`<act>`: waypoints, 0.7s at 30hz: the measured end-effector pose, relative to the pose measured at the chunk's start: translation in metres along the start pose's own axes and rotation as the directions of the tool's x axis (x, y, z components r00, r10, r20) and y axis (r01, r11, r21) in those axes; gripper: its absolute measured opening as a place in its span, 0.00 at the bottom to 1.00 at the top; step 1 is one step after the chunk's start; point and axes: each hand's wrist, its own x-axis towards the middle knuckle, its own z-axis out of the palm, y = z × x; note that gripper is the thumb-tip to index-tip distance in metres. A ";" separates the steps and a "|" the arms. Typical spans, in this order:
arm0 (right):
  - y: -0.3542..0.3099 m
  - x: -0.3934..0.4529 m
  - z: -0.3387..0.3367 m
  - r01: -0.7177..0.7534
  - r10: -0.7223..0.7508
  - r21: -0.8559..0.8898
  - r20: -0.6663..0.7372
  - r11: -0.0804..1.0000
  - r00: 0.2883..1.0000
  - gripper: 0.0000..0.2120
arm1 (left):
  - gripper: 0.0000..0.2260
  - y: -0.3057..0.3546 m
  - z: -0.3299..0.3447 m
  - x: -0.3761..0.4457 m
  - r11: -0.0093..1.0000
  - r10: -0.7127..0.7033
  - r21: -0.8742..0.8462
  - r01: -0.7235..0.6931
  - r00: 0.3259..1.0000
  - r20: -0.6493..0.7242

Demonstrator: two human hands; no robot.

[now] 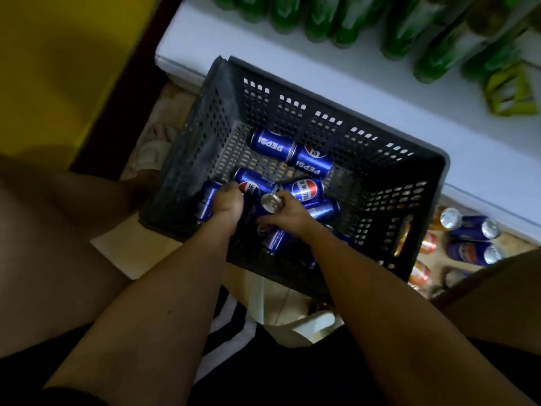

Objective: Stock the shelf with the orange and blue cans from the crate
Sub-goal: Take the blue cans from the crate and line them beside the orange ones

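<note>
1. Down on the floor, against the front edge of the white shelf (336, 83), a black perforated crate (395, 206) is sitting with both of the person's hands reaching into it.
2. Blue cans are lying on their sides across the crate's bottom: two end to end at the far side (272, 143) and (311, 161), and several more bunched together around the hands.
3. The left hand (225, 205) is curling its fingers around a blue can (206, 200) at the crate's near left wall, with the thumb resting against the neighbouring can (251, 184) (the one showing its red, white and blue roundel).
4. The right hand (288, 213) is gripping another blue can (270, 205) near the middle of the crate, its fingers wrapping the body and the silver end (270, 201) pointing up toward the camera.
5. Beneath the right wrist, a further blue can (273, 240) is lying partly hidden.
6. Outside the crate, to the right and under the shelf's edge, blue cans (468, 238) and orange cans (420, 273) are standing on the floor (some are showing through the crate's holes).
7. Far up on the shelf, green bottles (409, 27) are standing in rows, blurred.
8. Both bare forearms are crossing the near part of the view, between the person's knees.
</note>
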 end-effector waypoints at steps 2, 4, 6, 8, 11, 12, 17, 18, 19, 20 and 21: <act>-0.005 -0.015 -0.019 0.001 0.000 0.148 -0.005 0.989 1.000 0.27 | 0.21 0.003 0.004 -0.012 0.996 0.041 -0.074 -0.041 0.999 -0.001; -0.009 -0.030 -0.035 -0.005 0.007 0.256 -0.010 0.967 1.000 0.26 | 0.24 0.008 0.008 -0.028 0.985 0.101 -0.141 -0.100 0.995 -0.003; -0.014 -0.041 -0.051 -0.003 0.007 0.336 -0.009 0.942 1.000 0.24 | 0.24 0.018 0.012 -0.046 0.972 0.164 -0.174 -0.161 0.986 0.002; -0.023 -0.054 -0.067 0.040 -0.030 0.419 -0.030 0.907 0.999 0.22 | 0.25 0.034 0.017 -0.066 0.947 0.252 -0.205 -0.248 0.968 -0.004; -0.046 -0.078 -0.092 0.136 -0.096 0.545 -0.100 0.827 0.990 0.16 | 0.28 0.069 0.023 -0.098 0.886 0.400 -0.240 -0.397 0.916 -0.038; -0.056 -0.088 -0.101 0.177 -0.121 0.553 -0.136 0.814 0.983 0.16 | 0.25 0.082 0.024 -0.113 0.860 0.458 -0.238 -0.452 0.889 -0.034; -0.114 -0.157 -0.150 0.421 -0.305 0.405 -0.322 0.812 0.896 0.18 | 0.14 0.155 0.023 -0.202 0.624 0.780 -0.090 -0.777 0.626 0.005; -0.126 -0.175 -0.161 0.460 -0.338 0.378 -0.347 0.803 0.875 0.18 | 0.12 0.169 0.021 -0.217 0.551 0.834 -0.036 -0.834 0.551 0.000; -0.138 -0.193 -0.172 0.498 -0.371 0.353 -0.369 0.792 0.852 0.18 | 0.11 0.184 0.019 -0.233 0.457 0.889 0.024 -0.889 0.457 -0.012; -0.150 -0.212 -0.184 0.534 -0.402 0.324 -0.394 0.781 0.827 0.18 | 0.10 0.198 0.017 -0.250 0.355 0.935 0.086 -0.931 0.354 -0.025; -0.161 -0.231 -0.197 0.570 -0.431 0.290 -0.423 0.769 0.797 0.18 | 0.10 0.213 0.015 -0.265 0.249 0.969 0.142 -0.958 0.246 -0.039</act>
